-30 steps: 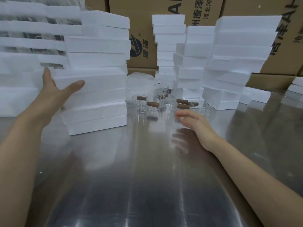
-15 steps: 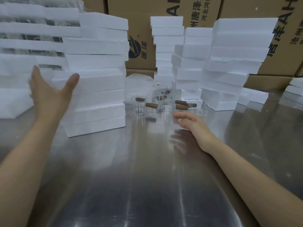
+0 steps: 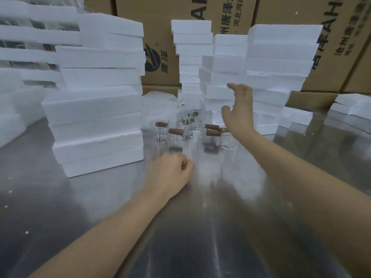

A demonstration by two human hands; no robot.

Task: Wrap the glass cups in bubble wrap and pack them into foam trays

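Head view: the left hand [image 3: 170,173] has dropped off the tall left foam stack [image 3: 96,109] it was braced against half a second ago and now sits low on the table [image 3: 60,217] at about 6 o'clock of the glass cups [image 3: 192,131], curled into a loose fist with nothing seen inside it. The right hand [image 3: 239,113] has lifted from the table and swung up to about 2 o'clock of the cups, fingers spread, thumb out, empty, in front of the middle foam tray stack [image 3: 222,77]. Likely meaning: the left stack is done with, and the right hand is going for a tray from the middle stack or for the wrap; no cup is wrapped or packed yet, so the task is at its start. The cups stand clustered at table centre, brown handles [image 3: 176,131] pointing sideways; the nearest ones are just beyond the left fist, and the rightmost cup is just below the right wrist. Neither grip touches a cup. A crumpled clear sheet, probably bubble wrap [image 3: 158,103], lies at 11 o'clock of the cups, well apart from both hands. Motion blur on the hands.
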